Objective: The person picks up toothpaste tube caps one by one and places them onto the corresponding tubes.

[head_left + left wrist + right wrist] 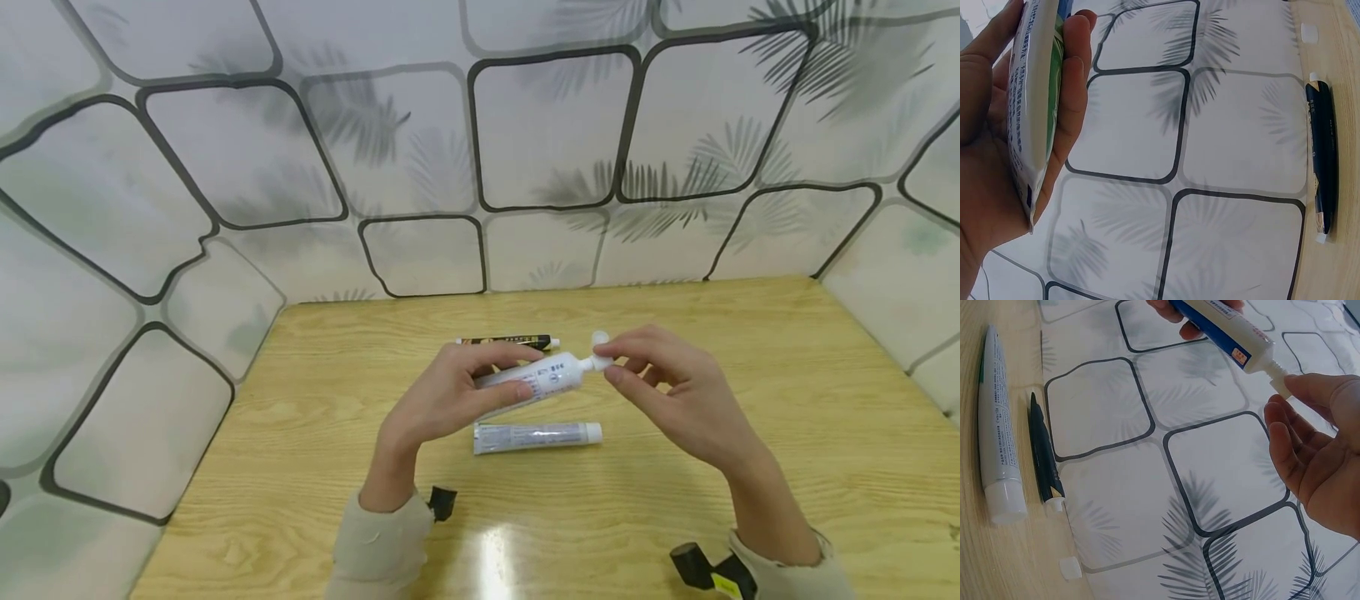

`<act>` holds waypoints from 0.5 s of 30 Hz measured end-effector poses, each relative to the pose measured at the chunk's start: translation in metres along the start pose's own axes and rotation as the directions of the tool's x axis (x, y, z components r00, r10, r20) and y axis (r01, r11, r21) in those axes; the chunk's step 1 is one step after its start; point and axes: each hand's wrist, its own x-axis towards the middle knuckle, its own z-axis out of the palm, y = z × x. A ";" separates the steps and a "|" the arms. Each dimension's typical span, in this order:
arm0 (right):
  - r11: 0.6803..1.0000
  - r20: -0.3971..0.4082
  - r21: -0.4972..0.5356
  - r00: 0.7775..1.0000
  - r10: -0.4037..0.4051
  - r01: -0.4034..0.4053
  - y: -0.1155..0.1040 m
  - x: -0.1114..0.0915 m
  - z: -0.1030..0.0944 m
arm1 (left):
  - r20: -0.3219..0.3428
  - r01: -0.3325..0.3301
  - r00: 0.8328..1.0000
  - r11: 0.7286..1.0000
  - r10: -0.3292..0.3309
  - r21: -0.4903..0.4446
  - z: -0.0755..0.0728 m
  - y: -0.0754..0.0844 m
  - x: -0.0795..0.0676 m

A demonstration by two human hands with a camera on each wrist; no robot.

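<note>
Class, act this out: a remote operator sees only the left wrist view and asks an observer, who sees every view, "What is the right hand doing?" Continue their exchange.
Observer: The right hand pinches a small white piece at the tip of the held tube.
Operator: I see one dark tube on the table. Is there another tube lying there?
Observer: Yes, a pale tube lies lower in the head view.
Operator: Which way does its cap point?
Observer: To the right in the head view.
</note>
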 end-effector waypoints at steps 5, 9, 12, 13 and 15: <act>1.000 0.003 -0.002 1.000 0.000 0.000 0.000 0.001 0.001 | 0.016 -0.011 1.000 1.000 0.010 0.009 -0.001 0.000 0.000; 1.000 0.010 -0.011 1.000 -0.001 0.002 -0.001 0.001 0.002 | 0.024 -0.008 1.000 1.000 0.008 0.024 -0.001 -0.001 0.000; 1.000 0.014 -0.028 1.000 0.000 0.000 -0.001 0.001 0.003 | 0.022 -0.001 1.000 0.999 0.000 0.034 -0.001 -0.001 0.001; 0.999 0.015 -0.036 1.000 0.003 -0.003 -0.001 0.002 0.003 | 0.021 0.001 1.000 0.999 -0.002 0.039 -0.001 -0.002 0.001; 0.998 0.016 -0.055 1.000 0.010 -0.009 -0.001 0.002 0.004 | 0.021 0.007 1.000 0.999 -0.007 0.043 -0.001 -0.002 0.001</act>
